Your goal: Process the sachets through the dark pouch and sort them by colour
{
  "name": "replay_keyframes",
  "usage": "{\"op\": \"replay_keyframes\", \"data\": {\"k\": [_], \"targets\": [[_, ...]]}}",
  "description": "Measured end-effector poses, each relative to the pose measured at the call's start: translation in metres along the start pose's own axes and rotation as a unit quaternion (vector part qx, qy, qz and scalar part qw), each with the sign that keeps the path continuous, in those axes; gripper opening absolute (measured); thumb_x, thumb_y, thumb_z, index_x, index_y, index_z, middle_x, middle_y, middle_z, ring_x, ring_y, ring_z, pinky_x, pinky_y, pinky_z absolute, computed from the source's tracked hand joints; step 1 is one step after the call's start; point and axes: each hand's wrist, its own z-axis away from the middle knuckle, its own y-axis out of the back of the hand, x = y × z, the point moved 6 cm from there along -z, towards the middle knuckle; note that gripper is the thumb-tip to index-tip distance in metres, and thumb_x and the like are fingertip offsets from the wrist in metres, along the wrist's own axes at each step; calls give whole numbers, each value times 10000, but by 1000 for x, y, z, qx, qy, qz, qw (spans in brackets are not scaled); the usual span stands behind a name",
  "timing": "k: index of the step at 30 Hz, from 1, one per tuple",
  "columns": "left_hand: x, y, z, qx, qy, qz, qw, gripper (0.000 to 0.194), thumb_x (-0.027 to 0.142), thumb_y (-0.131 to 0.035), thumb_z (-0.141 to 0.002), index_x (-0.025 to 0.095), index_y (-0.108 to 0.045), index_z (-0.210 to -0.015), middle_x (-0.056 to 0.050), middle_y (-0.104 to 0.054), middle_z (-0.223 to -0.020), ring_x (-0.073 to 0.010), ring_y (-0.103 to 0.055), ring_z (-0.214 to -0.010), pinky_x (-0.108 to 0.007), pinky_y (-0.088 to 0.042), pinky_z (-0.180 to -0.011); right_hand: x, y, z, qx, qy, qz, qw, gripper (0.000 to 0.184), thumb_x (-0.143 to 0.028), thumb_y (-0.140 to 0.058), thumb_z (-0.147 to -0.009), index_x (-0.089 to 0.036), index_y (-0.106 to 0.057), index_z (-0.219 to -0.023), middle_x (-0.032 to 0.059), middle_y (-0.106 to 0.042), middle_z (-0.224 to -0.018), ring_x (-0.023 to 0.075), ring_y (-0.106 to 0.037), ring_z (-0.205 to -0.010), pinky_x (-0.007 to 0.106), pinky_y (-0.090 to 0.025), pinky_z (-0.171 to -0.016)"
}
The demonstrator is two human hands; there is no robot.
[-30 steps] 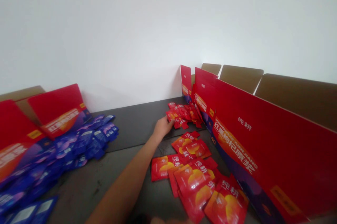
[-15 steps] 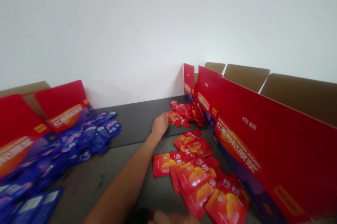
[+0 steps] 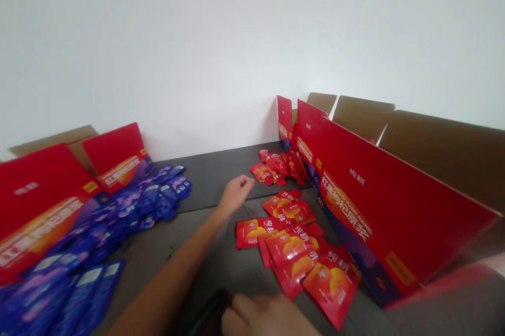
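Observation:
My left hand (image 3: 234,194) reaches out over the dark table (image 3: 209,173) with its fingers loosely spread and nothing in them. It hovers just left of a small far pile of red sachets (image 3: 276,168), not touching it. A larger spread of red sachets (image 3: 300,262) lies nearer me, to the right of my forearm. My right hand (image 3: 264,317) is at the bottom edge, blurred and cut off, next to a dark object (image 3: 211,307) that I cannot make out.
A long red printed carton (image 3: 374,204) stands along the right with its brown flaps up. Red cartons (image 3: 43,194) lean at the left, with a heap of blue sachets (image 3: 118,210) in front. A white wall closes the far side.
My left hand has drawn back from the far red sachets it was touching and now holds none. My right hand has come further into view at the bottom.

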Motion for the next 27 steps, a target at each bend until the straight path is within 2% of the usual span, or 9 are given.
{"op": "replay_keyframes", "data": {"k": [2, 4, 7, 9, 11, 13, 17, 23, 27], "targets": [[13, 5, 28, -93, -30, 7, 995, 273, 471, -709, -835, 206, -751, -783, -25, -700, -731, -199, -630, -696, -270, -466, -662, -4, 11, 1, -16, 10, -6, 1000, 171, -405, -637, -920, -256, -563, -960, -52, -665, -821, 151, -635, -535, 328, -148, -321], [24, 11, 56, -163, -54, 15, 985, 268, 457, -809, -742, 225, -795, -876, -44, -747, -854, -216, -672, -761, -272, -499, -705, -7, 17, 1, -31, 14, -15, 999, 163, -401, -620, -941, -252, -570, -986, -44, -680, -869, 157, -659, -590, 326, -182, -349], [31, 16, 85, -207, -74, 26, 975, 325, 436, -852, -702, 250, -806, -965, -69, -756, -1012, -257, -690, -948, -301, -509, -894, -6, 20, 4, -42, 6, -28, 999, 180, -410, -622, -943, -252, -571, -1014, -36, -694, -937, 172, -675, -651, 323, -220, -390], [27, 15, 94, -202, -69, 28, 976, 358, 438, -841, -712, 244, -802, -1010, -88, -738, -1066, -280, -660, -1043, -331, -476, -984, -5, 19, 5, -46, 2, -32, 998, 199, -416, -630, -934, -251, -571, -1030, -34, -696, -967, 181, -676, -677, 317, -253, -415], [19, 11, 97, -183, -48, 27, 982, 454, 443, -827, -720, 225, -776, -1115, -104, -714, -1108, -295, -633, -1082, -350, -467, -989, -4, 19, 6, -52, 1, -34, 998, 210, -408, -638, -922, -248, -571, -1040, -32, -697, -981, 185, -674, -688, 309, -289, -439], [9, 8, 97, -179, -18, 33, 983, 503, 456, -821, -719, 201, -755, -1149, -100, -716, -1066, -287, -648, -1015, -337, -496, -901, -3, 20, 7, -60, -2, -37, 997, 206, -377, -649, -901, -248, -570, -1040, -33, -697, -990, 185, -676, -707, 299, -309, -464], [-9, 9, 101, -221, 46, 68, 972, 419, 548, -755, -771, 150, -751, -902, -58, -716, -791, -214, -645, -682, -265, -468, -604, -4, 27, 9, -70, -16, -71, 995, 281, -392, -693, -825, -245, -569, -1030, -25, -693, -1014, 181, -674, -737, 285, -311, -504], [-19, 55, 125, -190, 102, 132, 967, 482, 593, -684, -823, 160, -645, -1032, -25, -690, -811, -145, -593, -634, -222, -438, -574, -3, 49, 15, -45, -81, -130, 987, 213, -281, -624, -763, -240, -538, -953, -13, -663, -964, 192, -654, -800, 288, -370, -609], [-13, 91, 168, -188, 148, 134, 962, 456, 644, -603, -877, 188, -593, -877, 22, -601, -593, -112, -480, -448, -208, -344, -437, 6, 53, 15, -23, -144, -140, 979, 231, -191, -537, -748, -242, -508, -971, 4, -626, -967, 199, -626, -822, 302, -382, -651]]}}
